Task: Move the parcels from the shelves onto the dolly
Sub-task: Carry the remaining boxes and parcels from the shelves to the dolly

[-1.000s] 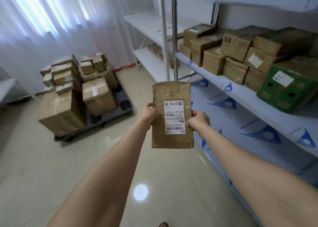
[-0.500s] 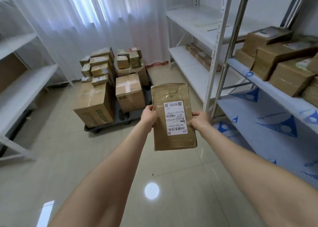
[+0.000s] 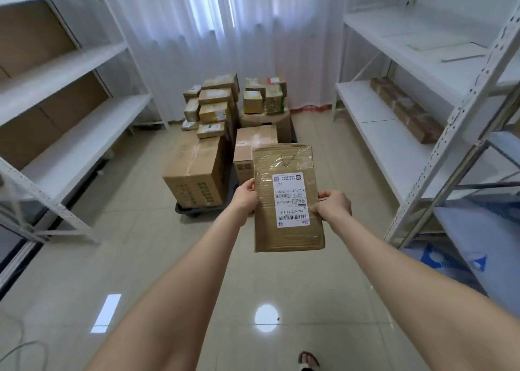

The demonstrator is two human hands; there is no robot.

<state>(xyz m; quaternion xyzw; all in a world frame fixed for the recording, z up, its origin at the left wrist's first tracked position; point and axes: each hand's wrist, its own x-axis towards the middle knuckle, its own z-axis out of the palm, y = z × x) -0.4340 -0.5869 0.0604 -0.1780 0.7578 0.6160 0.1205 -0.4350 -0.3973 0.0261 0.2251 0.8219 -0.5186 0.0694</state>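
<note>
I hold a flat brown parcel [image 3: 287,196] with a white shipping label out in front of me, upright, above the tiled floor. My left hand [image 3: 246,197] grips its left edge and my right hand [image 3: 333,204] grips its right edge. Straight ahead stands the dark dolly [image 3: 188,211], loaded with large cartons [image 3: 195,170] and several small taped parcels [image 3: 213,104] stacked on top. The held parcel hides part of the carton behind it.
White metal shelves line both sides: the left rack [image 3: 73,134] and the right rack [image 3: 399,145], which carries a long brown package [image 3: 405,108]. Blue-printed sheeting [image 3: 461,258] covers the low right shelf. White curtains hang behind the dolly. My sandalled foot [image 3: 308,361] shows below.
My view has swung left from the loaded right shelves to face the dolly head-on, and the dolly is now closer. Both hands keep the same hold on the parcel.
</note>
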